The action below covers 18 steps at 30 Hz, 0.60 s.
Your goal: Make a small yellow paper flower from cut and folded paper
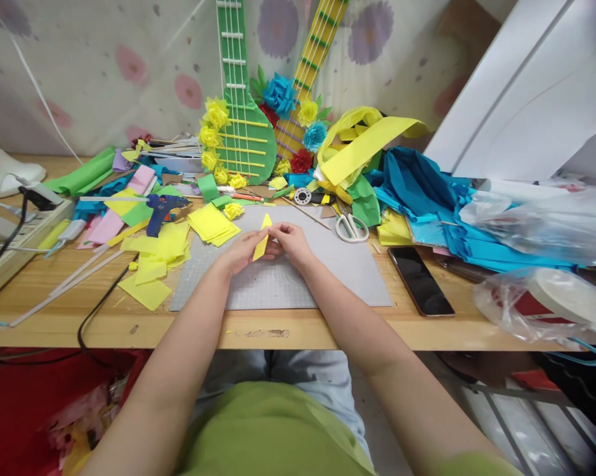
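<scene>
A narrow folded piece of yellow paper [261, 246] is held up between my two hands, above the grey cutting mat [278, 291]. My left hand [242, 252] grips it from the left side, fingers closed. The fingertips of my right hand [293, 242] pinch its upper right edge. Left of the mat lie a stack of yellow paper squares [213, 225] and loose yellow sheets [152, 291]. A small yellow paper flower [233, 211] sits beside the stack.
A blue glue gun [158, 215] lies at the left. White-handled scissors [351, 228] and a phone [421, 281] are to the right. Green and yellow paper-craft lutes [248, 142] lean against the wall. Blue crepe paper [417, 192] and a plastic-wrapped roll [556, 294] crowd the right side.
</scene>
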### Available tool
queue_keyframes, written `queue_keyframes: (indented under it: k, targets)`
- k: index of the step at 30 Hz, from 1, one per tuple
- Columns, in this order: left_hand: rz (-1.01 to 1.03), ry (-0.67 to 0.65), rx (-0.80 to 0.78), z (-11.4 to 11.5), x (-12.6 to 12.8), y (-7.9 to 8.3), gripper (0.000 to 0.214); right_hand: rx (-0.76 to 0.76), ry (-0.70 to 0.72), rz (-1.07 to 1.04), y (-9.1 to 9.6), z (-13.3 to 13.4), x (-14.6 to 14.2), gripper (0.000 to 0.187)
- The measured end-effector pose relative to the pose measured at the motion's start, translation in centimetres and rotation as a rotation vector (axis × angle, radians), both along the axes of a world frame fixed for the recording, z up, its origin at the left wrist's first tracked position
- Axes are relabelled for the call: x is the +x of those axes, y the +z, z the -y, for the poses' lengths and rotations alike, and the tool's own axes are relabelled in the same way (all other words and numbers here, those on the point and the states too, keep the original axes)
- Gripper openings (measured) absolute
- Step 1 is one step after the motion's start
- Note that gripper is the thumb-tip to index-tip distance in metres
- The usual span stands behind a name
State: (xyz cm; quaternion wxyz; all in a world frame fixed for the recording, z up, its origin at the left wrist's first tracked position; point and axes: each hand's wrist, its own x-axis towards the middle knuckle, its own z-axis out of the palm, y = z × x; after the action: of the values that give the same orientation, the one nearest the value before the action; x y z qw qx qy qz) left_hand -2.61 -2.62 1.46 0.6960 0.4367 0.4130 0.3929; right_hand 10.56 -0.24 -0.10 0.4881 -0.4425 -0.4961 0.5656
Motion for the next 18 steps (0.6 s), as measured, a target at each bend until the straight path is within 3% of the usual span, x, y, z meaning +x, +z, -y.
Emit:
queue_keyframes:
  k: [8, 18]
  targets:
    - [0.115, -0.079, -0.097, 0.18, 0.58, -0.30, 0.020, 0.015, 0.014, 0.015, -0.19, 0.00, 0.05, 0.030]
    - [0.022, -0.092, -0.109, 0.08, 0.27, -0.04, 0.023, 0.032, 0.055, 0.045, 0.26, 0.18, 0.42, 0.033]
